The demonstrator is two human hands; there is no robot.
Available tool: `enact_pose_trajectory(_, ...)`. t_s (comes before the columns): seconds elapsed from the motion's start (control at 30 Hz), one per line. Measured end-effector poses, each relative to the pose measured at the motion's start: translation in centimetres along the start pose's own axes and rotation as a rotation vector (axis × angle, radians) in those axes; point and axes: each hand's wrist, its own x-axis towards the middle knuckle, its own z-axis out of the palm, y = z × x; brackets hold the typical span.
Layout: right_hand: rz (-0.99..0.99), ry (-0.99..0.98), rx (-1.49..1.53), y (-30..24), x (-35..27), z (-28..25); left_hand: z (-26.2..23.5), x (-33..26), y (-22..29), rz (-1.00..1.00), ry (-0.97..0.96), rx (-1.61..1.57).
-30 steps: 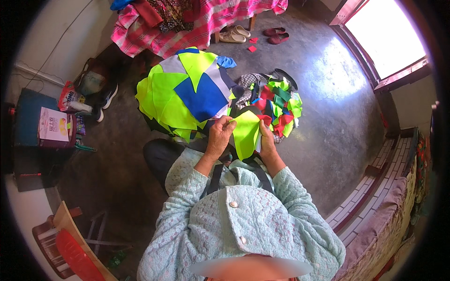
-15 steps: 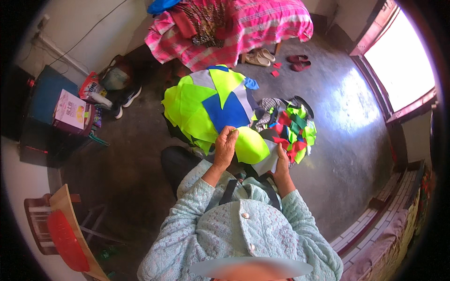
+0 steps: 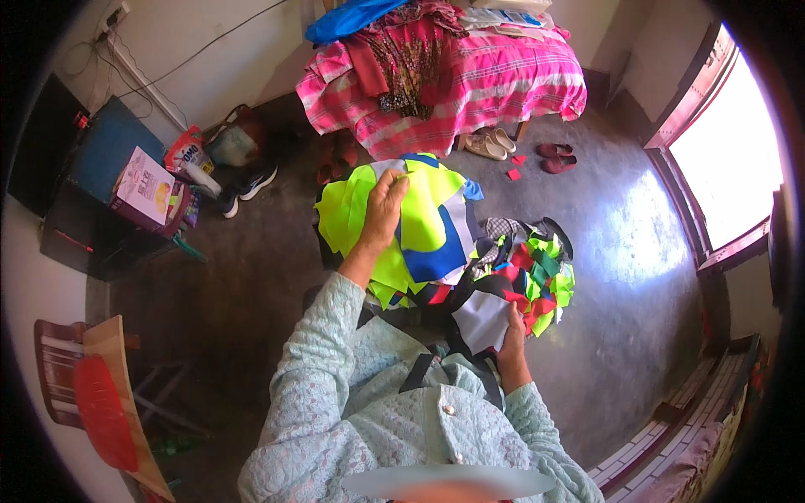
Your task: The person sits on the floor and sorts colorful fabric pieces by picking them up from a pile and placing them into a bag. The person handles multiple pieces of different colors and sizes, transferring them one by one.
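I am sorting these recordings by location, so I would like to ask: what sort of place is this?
Probably a room in a home, perhaps a bedroom: a pink checked cover drapes something bed-like, with patterned fabric heaped on it, and dark red shoes stand on the floor.

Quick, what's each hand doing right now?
Left hand: closed, pinching a neon-yellow cloth piece.
Right hand: closed, holding a grey cloth piece.

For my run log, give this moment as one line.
left hand: pinching yellow-green cloth over large pile | right hand: holding grey cloth | scrap pile: beside large pile
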Motion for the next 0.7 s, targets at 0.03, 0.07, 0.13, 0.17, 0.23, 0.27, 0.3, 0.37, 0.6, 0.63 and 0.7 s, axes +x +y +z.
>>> enact_pose_trajectory(0.03, -0.006, 0.008, -0.006, -0.1, -0.2, 0.1, 0.0, 1.0, 0.7, -0.024, 0.006, -0.038)
enact_pose_trajectory(0.07, -0.006, 0.006, -0.030, 0.3, 0.4, -0.9, -0.7, 2.4, 0.4, -0.051, -0.004, -0.018)
enact_pose_trajectory(0.13, 0.012, -0.004, -0.025, 0.2, 0.4, -0.9, -1.3, 4.9, 0.5, -0.015, -0.006, 0.012)
enact_pose_trajectory(0.17, 0.020, -0.005, -0.020, 0.2, 0.3, -1.0, -1.6, 6.0, 0.8, -0.007, -0.019, 0.009)
enact_pose_trajectory(0.23, 0.012, 0.000, 0.029, 0.6, 0.7, -1.4, -2.8, 8.1, 0.1, 0.011, -0.006, 0.083)
enact_pose_trajectory(0.27, 0.017, -0.008, 0.042, 0.5, 0.5, -1.0, -3.8, 9.3, -0.7, -0.027, -0.010, 0.065)
enact_pose_trajectory(0.3, 0.027, -0.017, 0.047, 0.2, 0.3, -0.6, -5.4, 10.0, -2.5, 0.073, 0.084, 0.289)
enact_pose_trajectory(0.37, 0.012, -0.014, 0.015, 0.0, 0.1, 0.0, -7.7, 11.0, -6.0, 0.263, 0.265, 0.742)
enact_pose_trajectory(0.6, 0.033, 0.050, 0.009, -0.1, -0.2, 0.3, -6.5, 5.7, -9.3, 0.386, -0.069, 1.237)
enact_pose_trajectory(0.63, 0.038, 0.050, -0.006, -0.3, -0.3, 0.4, -6.4, 5.0, -9.6, 0.248, -0.178, 1.322)
enact_pose_trajectory(0.7, 0.047, 0.047, 0.000, -0.2, -0.3, 0.3, -6.2, 4.7, -9.6, 0.199, -0.163, 1.308)
